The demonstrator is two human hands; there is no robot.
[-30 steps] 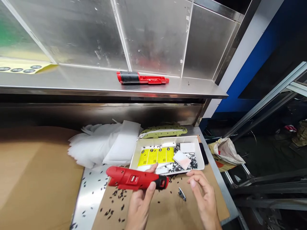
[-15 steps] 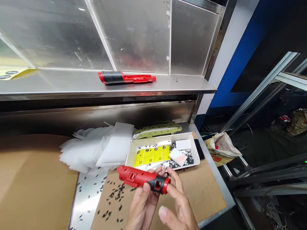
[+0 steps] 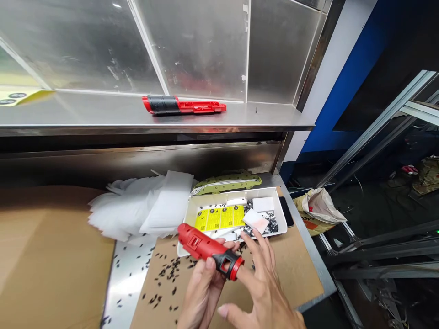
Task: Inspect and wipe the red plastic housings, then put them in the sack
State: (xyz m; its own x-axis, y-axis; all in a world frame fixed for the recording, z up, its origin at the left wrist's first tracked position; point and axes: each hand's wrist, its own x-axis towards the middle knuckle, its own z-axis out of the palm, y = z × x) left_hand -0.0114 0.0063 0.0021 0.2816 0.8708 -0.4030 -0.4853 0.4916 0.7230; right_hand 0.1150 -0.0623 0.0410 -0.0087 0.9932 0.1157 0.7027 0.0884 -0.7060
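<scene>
My left hand is closed round a red and black plastic tool housing, its thumb on the near side. The tube slants, with its red end up and left and its black, red-rimmed end down and right. A square opening shows in the black part. My right hand is open with fingers spread. Its index finger reaches the rimmed end, and the fingertip is hidden there. Just beyond both hands is a white tray holding yellow label sheets, white pads and small black pieces.
A similar red and black housing lies on the metal shelf. White foam sheets, a green strip and a phone surround the tray. Small black bits are scattered over cardboard. An open bag stands right.
The housing has tilted, its red end shifting right. My right hand has moved slightly right with its fingers more spread. The view has shifted a little.
</scene>
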